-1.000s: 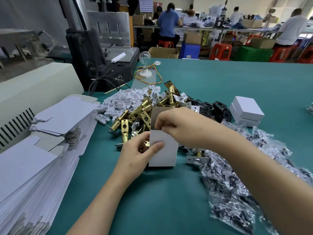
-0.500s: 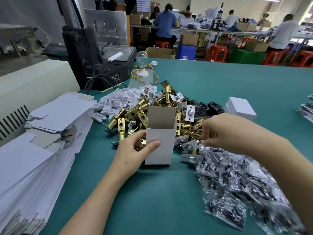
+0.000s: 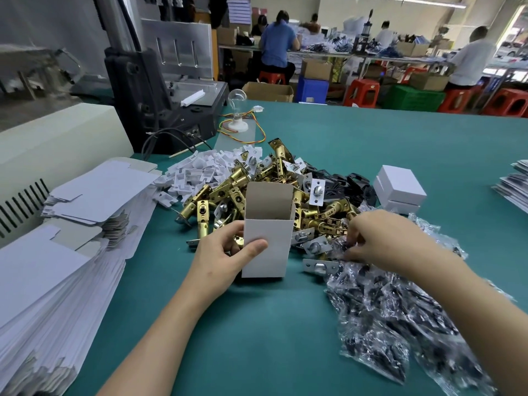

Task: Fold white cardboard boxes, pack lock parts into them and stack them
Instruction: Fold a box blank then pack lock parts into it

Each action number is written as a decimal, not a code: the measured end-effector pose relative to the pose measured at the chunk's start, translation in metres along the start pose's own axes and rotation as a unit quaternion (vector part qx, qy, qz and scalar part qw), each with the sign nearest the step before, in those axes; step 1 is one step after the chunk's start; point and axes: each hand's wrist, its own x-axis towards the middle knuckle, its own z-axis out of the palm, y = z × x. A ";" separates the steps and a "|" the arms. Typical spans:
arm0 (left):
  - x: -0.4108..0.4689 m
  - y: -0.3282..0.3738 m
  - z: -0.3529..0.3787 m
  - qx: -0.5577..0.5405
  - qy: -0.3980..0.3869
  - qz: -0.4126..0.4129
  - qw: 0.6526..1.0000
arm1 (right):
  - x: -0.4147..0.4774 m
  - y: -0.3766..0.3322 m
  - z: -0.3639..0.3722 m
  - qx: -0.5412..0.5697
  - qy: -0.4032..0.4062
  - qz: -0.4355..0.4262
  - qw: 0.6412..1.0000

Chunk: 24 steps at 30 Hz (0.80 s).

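A white cardboard box (image 3: 268, 244) stands upright on the green table (image 3: 371, 144), its top flap open. My left hand (image 3: 221, 260) grips its left side, thumb across the front face. Behind it lies a heap of brass latch parts (image 3: 228, 192). My right hand (image 3: 383, 241) reaches into a pile of clear plastic bags of dark screws (image 3: 394, 318), fingers curled and pinching one bag at the pile's near-left edge. Two closed white boxes (image 3: 398, 190) are stacked at the right.
Flat white box blanks (image 3: 51, 270) are stacked high along the left. Small white plastic pieces (image 3: 200, 170) and black parts (image 3: 348, 184) flank the brass heap. A dark machine (image 3: 160, 90) and a bulb on a stand (image 3: 237, 110) sit behind. Papers (image 3: 514, 181) lie far right.
My right hand left the box's top flap and moved right and down into the bag pile. The flap now stands open. My left hand kept its hold.
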 end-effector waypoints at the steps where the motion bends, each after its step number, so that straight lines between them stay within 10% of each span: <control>1: 0.000 0.000 0.000 0.001 -0.001 0.000 1.000 | 0.001 0.001 0.000 0.001 0.010 0.001 1.000; 15: 0.001 0.002 0.000 -0.004 -0.002 -0.010 1.000 | -0.003 0.041 -0.047 0.202 0.159 0.003 0.966; 19: 0.002 0.001 0.000 -0.007 -0.005 -0.008 1.000 | -0.010 0.028 -0.063 0.327 0.287 -0.034 0.900; 24: 0.001 -0.001 -0.001 -0.006 -0.011 -0.005 1.000 | -0.015 -0.034 -0.064 0.546 0.204 -0.151 0.798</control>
